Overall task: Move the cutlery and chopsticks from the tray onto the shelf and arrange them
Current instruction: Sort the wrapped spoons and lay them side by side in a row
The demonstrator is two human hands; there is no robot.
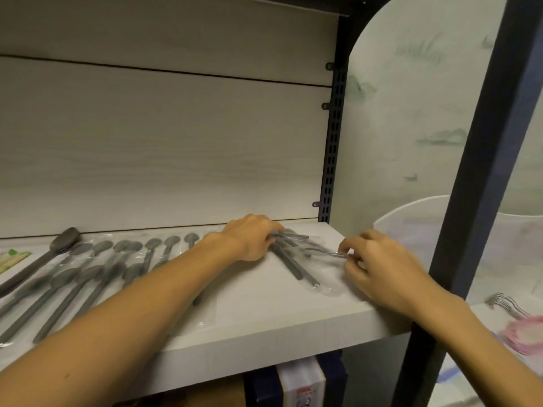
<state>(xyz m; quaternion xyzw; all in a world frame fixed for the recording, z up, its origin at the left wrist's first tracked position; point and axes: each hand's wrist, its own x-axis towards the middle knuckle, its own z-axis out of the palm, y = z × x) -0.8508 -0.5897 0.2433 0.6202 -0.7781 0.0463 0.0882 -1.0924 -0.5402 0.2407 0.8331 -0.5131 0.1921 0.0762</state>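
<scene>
Most of the job looks done: a row of grey wrapped spoons (97,259) already lies fanned across the left and middle of the shelf (264,321), with a larger spoon (63,240) and a pack of chopsticks (11,259) at the far left edge of the frame. At centre, the left hand (249,239) presses down on a small bundle of spoons (293,259) in clear wrap, its fingers curled over their heads, while the right hand (379,265) pinches what seems to be the wrap's edge or a thin metal piece; blur hides which. Still left: forks (505,305) lying in the tray (411,218) at lower right, beyond the dark post.
</scene>
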